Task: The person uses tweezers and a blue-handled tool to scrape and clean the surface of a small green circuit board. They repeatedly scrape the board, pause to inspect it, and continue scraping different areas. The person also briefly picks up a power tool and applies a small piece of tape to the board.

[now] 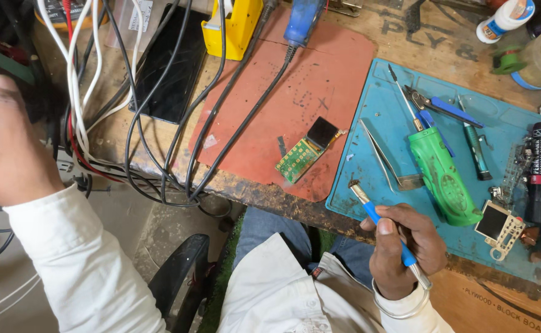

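Right hand pinching blue-handled brush at desk's near edge, bristles aimed up-left toward small circuit board; left hand spread, empty, well apart.

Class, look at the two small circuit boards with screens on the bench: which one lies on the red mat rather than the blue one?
The green circuit board with the dark screen, lying mid-bench on the red mat. The other board is pale and sits on the blue mat, near the right hand.
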The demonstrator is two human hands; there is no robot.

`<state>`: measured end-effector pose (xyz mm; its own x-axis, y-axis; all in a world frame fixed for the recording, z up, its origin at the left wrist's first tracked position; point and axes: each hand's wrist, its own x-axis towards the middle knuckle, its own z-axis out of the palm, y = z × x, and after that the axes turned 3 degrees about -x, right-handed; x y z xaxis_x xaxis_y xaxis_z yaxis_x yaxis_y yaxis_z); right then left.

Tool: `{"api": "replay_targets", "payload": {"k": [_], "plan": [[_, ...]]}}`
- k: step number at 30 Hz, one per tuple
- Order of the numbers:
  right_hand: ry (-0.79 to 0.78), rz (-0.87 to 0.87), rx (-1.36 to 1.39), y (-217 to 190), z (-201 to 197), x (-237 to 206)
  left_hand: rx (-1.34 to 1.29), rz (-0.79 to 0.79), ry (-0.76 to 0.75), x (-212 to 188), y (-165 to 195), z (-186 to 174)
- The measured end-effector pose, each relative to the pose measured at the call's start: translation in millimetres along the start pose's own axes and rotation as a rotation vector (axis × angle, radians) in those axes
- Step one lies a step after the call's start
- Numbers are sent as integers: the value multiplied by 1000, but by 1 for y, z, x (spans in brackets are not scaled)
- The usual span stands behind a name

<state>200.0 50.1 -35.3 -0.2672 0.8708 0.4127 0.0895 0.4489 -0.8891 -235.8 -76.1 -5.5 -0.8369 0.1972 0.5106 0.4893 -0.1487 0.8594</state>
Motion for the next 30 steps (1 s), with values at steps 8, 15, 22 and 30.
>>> {"api": "replay_targets", "payload": {"k": [8, 15, 22, 30], "plan": [[-22, -14, -50, -6, 3, 5, 434, 274, -33, 0, -47, -13], [-54, 9, -38, -9, 4, 4, 256, 107, -73, -8, -33, 6], [-21, -12, -87, -8, 7, 5, 332, -145, 5, -1, -24, 27], [-51, 9, -46, -4, 1, 2, 177, 207, -208, 14, -49, 23]]}}
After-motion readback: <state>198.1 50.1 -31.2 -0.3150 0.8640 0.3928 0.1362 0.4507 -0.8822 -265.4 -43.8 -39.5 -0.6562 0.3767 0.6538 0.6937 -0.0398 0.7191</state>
